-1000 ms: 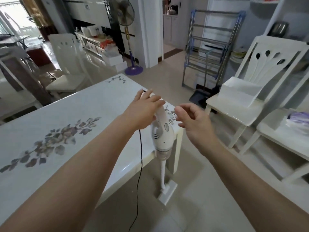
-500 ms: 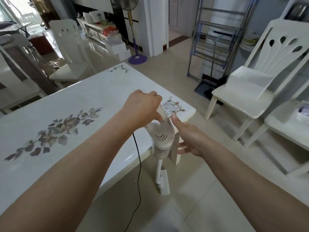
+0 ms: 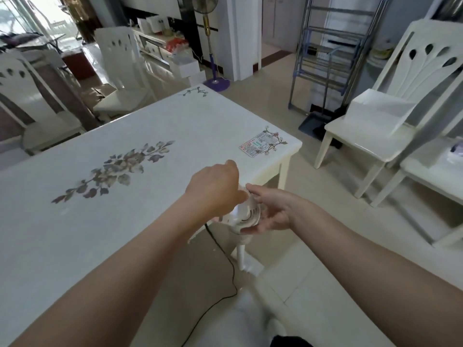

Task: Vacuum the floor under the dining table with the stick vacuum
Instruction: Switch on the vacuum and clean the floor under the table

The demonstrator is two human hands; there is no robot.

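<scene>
White floral dining table (image 3: 75, 246): we see a printed card (image 3: 258, 144) flat on it beyond our fingers (image 3: 255, 190). Below them, stick vacuum (image 3: 246, 216) and black cord (image 3: 231, 269) meet the tiled floor (image 3: 338, 191).

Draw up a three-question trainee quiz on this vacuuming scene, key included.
1. True or false: the white stick vacuum lies flat on top of the white floral-printed dining table.
2. Multiple choice: what does the left hand grip? A) the vacuum's top; B) the table's edge; C) nothing.
3. Short answer: what does the right hand cup from the side?

Key: 1 false, it stands upright on the floor beside the table's edge. 2 A. 3 the vacuum's round body.
</scene>
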